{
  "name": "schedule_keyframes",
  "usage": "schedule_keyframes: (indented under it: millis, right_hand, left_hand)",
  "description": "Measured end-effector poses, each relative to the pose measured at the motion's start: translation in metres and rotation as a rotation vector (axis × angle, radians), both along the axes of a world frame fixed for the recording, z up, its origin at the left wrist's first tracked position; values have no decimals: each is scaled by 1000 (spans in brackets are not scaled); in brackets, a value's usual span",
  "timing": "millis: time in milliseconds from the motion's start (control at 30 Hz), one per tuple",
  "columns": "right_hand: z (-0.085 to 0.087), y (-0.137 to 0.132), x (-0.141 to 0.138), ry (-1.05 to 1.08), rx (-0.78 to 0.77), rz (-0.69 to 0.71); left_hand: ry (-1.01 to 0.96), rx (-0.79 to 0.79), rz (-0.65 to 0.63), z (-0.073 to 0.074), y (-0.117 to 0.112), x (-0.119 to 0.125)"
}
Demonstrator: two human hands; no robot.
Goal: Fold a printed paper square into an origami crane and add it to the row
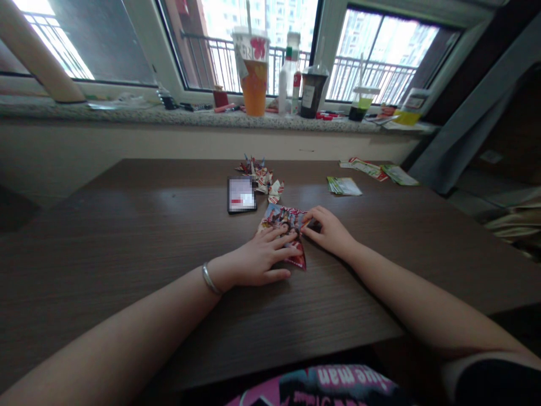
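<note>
Left hand (264,256) spread wide, palm down, I press on a thin, multicoloured printed wrapper (281,214) with blue and red on it; it lies under my fingers, between my two hands. My right hand (328,228) is curled narrow at the wrapper's right edge; whether its thumb and finger pinch it, I cannot tell. I judge the wrapper light, limp and somewhat slippery, easily creased or torn, so best held flat by the left fingers and taken by an edge on the right hand's side.

Just beyond the wrapper's far edge sits a cluster of red-and-white folded or crumpled pieces (262,176), leaving little room that way. Beyond my left hand lies a black-rimmed rectangular phone (242,194). Farther out, past my right hand, are flat green-and-white packets (344,186). Widest room for moving is left of my left hand, across the brown wood-grained bench (127,248); its near edge runs between my hands and my body
</note>
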State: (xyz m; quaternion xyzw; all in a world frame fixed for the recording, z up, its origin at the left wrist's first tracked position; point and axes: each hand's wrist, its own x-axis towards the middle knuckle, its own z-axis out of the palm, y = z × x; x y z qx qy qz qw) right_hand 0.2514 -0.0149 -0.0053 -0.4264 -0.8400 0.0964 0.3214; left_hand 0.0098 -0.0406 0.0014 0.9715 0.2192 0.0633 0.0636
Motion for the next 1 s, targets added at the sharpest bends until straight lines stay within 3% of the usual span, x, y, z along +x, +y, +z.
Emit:
schedule_keyframes:
  millis: [667, 833, 1000]
  right_hand:
    - [2, -2, -2, 13, 100, -46]
    - [0, -5, -3, 46, 47, -86]
    - [0, -7, -5, 215, -114, -149]
  left_hand:
    - [67, 38, 63, -5, -3, 0]
    - [25, 62, 93, -6, -4, 0]
    - [11, 50, 79, -5, -4, -1]
